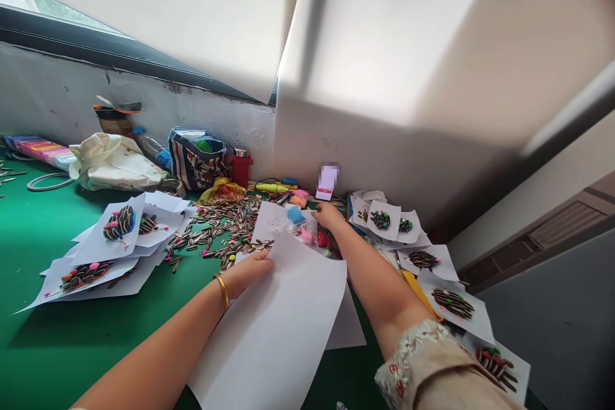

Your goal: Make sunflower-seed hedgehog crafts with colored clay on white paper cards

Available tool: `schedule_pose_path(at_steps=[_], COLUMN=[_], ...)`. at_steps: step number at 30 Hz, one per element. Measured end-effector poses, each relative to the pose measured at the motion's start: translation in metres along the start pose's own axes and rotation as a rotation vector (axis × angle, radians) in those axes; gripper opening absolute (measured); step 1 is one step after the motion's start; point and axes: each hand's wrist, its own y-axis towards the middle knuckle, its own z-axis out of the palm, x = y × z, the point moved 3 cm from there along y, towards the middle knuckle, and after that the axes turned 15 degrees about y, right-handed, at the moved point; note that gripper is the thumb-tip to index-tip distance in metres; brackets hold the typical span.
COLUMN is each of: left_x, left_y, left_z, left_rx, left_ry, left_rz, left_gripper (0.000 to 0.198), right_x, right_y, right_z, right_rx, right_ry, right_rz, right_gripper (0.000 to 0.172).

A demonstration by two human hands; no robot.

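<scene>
A striped fabric bag (198,163) packed with colourful items and a red flask (241,168) are stood against the wall, beside a pixelated card (327,180) whose writing cannot be read. A blank white paper sheet (273,327) is laid on the green bench (43,237), near scattered sunflower seeds (225,224). The left hand (247,272) is spread flat on the sheet. The right hand (329,214) is narrowly curled, just beside a clear plastic bag (296,216) of blue clay.

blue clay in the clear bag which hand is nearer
The right hand is nearer, just to the right of the blue clay. The left hand is farther away, lower in view and to the left, on the edge of a white paper sheet.
</scene>
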Motion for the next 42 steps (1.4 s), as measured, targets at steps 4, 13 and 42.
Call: schedule_pose_path(at_steps=[4,13,42], left_x=[0.001,0.001,-0.002], left_y=[0.0,0.0,-0.003], left_z=[-0.003,0.0,0.0], left_rx=[-0.012,-0.018,-0.07], left_ry=[0.024,0.076,-0.057], left_rz=[-0.01,0.035,0.004], left_gripper=[0.039,0.038,0.042], right_x=[0.003,0.008,-0.134], right_y=[0.011,-0.014,-0.154], right_z=[0.009,-0.028,-0.083], right_rx=[-0.022,-0.234,-0.932], right_ry=[0.046,0.305,1.809], right_rz=[-0.007,-0.227,0.028], right_gripper=[0.018,0.019,0.021])
